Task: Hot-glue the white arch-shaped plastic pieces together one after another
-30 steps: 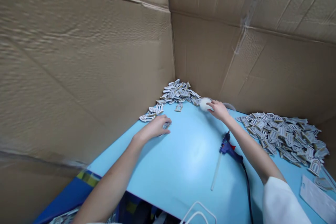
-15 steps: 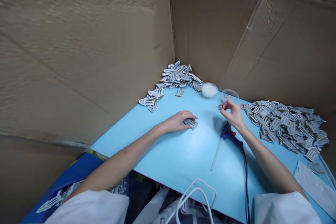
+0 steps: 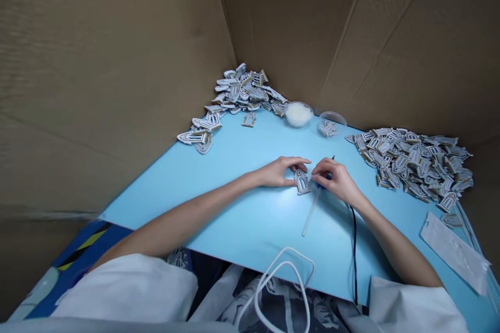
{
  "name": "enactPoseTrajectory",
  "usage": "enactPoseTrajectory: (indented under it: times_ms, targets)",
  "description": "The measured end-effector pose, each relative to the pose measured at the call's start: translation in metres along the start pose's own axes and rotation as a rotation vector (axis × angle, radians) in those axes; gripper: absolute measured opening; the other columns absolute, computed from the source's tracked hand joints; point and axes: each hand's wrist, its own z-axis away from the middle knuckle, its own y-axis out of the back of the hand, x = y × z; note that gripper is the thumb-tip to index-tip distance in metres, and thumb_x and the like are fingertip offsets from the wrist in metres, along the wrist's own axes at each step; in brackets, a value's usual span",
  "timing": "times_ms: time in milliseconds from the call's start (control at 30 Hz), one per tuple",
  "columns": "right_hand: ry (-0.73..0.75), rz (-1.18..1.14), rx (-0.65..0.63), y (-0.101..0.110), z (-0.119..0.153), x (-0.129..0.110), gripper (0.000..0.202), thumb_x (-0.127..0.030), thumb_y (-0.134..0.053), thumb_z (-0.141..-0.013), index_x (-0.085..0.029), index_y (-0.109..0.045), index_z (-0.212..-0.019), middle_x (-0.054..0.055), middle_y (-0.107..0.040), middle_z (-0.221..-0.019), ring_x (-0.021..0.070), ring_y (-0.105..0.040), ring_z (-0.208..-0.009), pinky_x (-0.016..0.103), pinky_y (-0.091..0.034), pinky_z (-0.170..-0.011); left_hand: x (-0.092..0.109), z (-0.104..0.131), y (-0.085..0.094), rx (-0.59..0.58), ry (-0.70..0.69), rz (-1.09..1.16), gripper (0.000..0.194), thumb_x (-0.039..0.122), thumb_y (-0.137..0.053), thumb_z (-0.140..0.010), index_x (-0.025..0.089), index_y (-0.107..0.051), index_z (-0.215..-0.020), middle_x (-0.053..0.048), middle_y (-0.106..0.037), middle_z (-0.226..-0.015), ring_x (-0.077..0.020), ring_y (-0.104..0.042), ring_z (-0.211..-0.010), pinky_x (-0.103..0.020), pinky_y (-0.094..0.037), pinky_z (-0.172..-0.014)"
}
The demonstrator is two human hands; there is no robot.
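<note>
My left hand (image 3: 279,171) is closed around the side of a small arched window-shaped piece (image 3: 302,182) that rests on the light blue table (image 3: 250,218). Close to its right, my right hand (image 3: 332,179) has its fingers pinched together; what they hold is too small to make out. Beneath my right hand lies the blue glue gun (image 3: 323,179), mostly hidden. A translucent glue stick (image 3: 311,212) sticks out of it toward me, and a black cord (image 3: 354,255) runs to the table's front edge.
Piles of similar pieces lie at the back left (image 3: 250,91) and right (image 3: 414,161). Between them stand a dish of white fluff (image 3: 298,114) and a clear dish (image 3: 332,124) with pieces. A plastic bag (image 3: 455,252) lies right; a white cable (image 3: 289,257) loops in front. Cardboard walls (image 3: 136,73) enclose the table.
My right hand has come down and left, from above the glue gun to beside the piece. The piece now stands more upright in view in my left hand. The whole view has shifted.
</note>
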Motion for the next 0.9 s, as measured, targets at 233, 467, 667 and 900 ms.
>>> enactPoseTrajectory:
  times_ms: [233,467,667,900]
  targets:
    - [0.039,0.0,-0.129,-0.01,-0.007,0.001,0.014,-0.012,-0.064,-0.088,-0.021,-0.072,-0.096,-0.001,-0.072,-0.08,0.0164,-0.064,-0.068,0.028,-0.05,-0.068,-0.008,0.007,-0.005,0.06,-0.001,0.086,0.068,0.02,-0.082,-0.083,0.022,-0.062,-0.148,-0.014,-0.074,-0.133,-0.0242,-0.074,-0.114,-0.043,-0.061,-0.103]
    - [0.118,0.04,-0.092,-0.028,-0.007,0.009,0.018,-0.014,-0.065,-0.095,-0.023,-0.079,-0.1,0.006,-0.077,-0.095,0.0214,-0.069,-0.084,0.035,-0.054,-0.081,-0.007,0.008,-0.006,0.075,0.001,0.119,0.069,0.016,-0.082,-0.082,0.022,-0.062,-0.148,-0.013,-0.074,-0.13,-0.0241,-0.075,-0.112,-0.046,-0.061,-0.104]
    - [0.07,0.018,-0.08,-0.036,-0.006,0.008,0.012,-0.014,-0.069,-0.093,-0.023,-0.077,-0.09,0.003,-0.076,-0.087,0.0206,-0.068,-0.081,0.035,-0.053,-0.08,-0.003,0.007,-0.004,0.062,0.006,0.093,0.065,0.017,-0.08,-0.085,0.021,-0.062,-0.147,-0.013,-0.074,-0.131,-0.0236,-0.074,-0.113,-0.044,-0.062,-0.104]
    - [-0.002,0.004,-0.05,-0.038,-0.005,0.007,0.01,-0.016,-0.071,-0.091,-0.022,-0.076,-0.086,0.002,-0.075,-0.083,0.0192,-0.065,-0.075,0.034,-0.051,-0.077,-0.005,0.007,-0.005,0.071,0.004,0.099,0.065,0.017,-0.082,-0.084,0.022,-0.063,-0.146,-0.013,-0.075,-0.129,-0.0238,-0.075,-0.112,-0.043,-0.062,-0.102]
